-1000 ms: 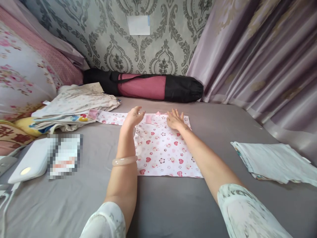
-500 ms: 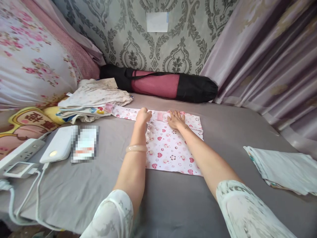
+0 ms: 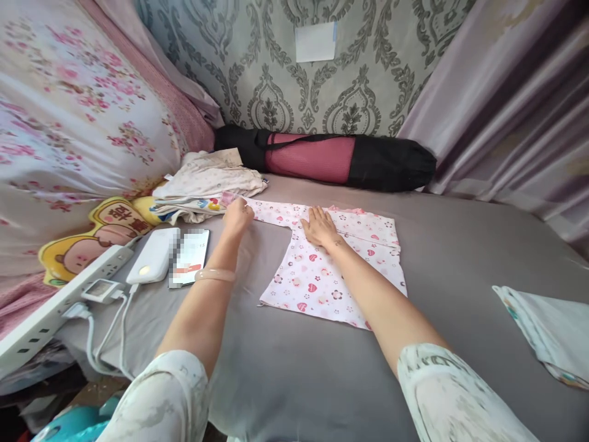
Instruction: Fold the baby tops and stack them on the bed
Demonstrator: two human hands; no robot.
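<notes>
A small white shirt [image 3: 338, 288] printed with pink hearts and flowers lies flat on the grey bed sheet, its upper right part folded over. One sleeve [image 3: 271, 212] stretches out to the left. My left hand [image 3: 238, 216] is closed around that sleeve near its pink cuff [image 3: 229, 198]; the fingertips are partly hidden. My right hand [image 3: 319, 227] rests palm down on the upper part of the shirt, fingers stretched out, covering the cloth beneath.
Crumpled clothes [image 3: 207, 178] lie beyond my left hand. A phone [image 3: 191, 258], a white power bank [image 3: 154, 255] and a power strip [image 3: 99, 276] with cables are at left. A black-and-pink rolled bag [image 3: 313, 158] lies along the wall; a folded light cloth [image 3: 547, 331] is at right.
My left hand has moved left along the sleeve towards its cuff. My right hand stays flat on the shirt, slightly farther left on it. The whole view has swung left.
</notes>
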